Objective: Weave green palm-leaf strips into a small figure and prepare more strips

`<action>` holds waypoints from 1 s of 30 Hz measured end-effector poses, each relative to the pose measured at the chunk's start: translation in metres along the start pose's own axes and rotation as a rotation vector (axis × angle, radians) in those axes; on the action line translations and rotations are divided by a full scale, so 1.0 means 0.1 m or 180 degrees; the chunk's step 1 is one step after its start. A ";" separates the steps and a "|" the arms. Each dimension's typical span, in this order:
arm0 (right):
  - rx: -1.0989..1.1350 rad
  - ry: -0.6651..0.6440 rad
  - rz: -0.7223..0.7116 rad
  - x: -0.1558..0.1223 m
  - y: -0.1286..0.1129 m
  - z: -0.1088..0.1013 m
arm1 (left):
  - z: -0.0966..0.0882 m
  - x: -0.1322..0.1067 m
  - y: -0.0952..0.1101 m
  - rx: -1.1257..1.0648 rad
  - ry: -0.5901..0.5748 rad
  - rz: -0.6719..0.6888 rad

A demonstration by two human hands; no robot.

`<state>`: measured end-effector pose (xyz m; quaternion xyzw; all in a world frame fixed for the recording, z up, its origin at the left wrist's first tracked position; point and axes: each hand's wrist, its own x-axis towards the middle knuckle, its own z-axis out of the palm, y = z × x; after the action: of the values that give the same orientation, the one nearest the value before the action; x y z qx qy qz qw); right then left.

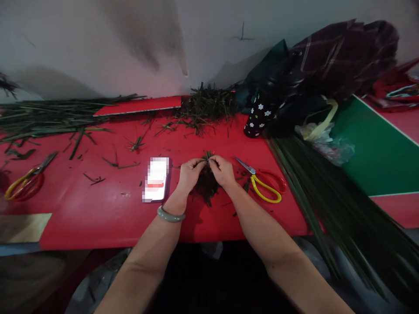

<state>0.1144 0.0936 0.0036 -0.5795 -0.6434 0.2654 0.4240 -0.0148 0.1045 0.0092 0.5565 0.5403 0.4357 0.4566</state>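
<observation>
Both hands meet over the middle of the red table, pinching a small piece of green leaf weaving (pixel 208 155) between them. My left hand (pixel 190 173), with a bangle on its wrist, is closed at the fingertips on its left side. From the right, my right hand (pixel 223 170) pinches the same piece. Below them lies a dark heap of leaf scraps (pixel 207 185). Just right of my right hand rest scissors (pixel 262 181) with red and yellow handles, blades spread a little. A phone (pixel 157 179) with a lit screen lies left of my left hand.
Long green leaves (pixel 330 196) hang over the table's right edge. A dark flowered bottle (pixel 258 115) stands at the back. Cut strips (pixel 42 114) and a pile of woven pieces (pixel 211 104) line the wall. Another pair of scissors (pixel 31 179) lies far left.
</observation>
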 end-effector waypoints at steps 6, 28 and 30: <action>-0.0097 0.0011 -0.0061 0.00 0.00 0.02 | -0.03 0.01 -0.04 0.0200 -0.0022 0.0055; 0.0342 0.0167 0.0333 0.01 0.02 -0.01 | 0.03 -0.02 0.02 -0.0556 -0.0089 -0.0325; 0.0385 0.0220 0.0378 0.02 0.04 -0.01 | 0.03 -0.03 0.01 -0.0599 -0.0108 -0.0352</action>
<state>0.1171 0.0957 0.0010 -0.5987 -0.5758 0.3082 0.4637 -0.0113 0.1016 0.0099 0.4878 0.5190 0.4492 0.5393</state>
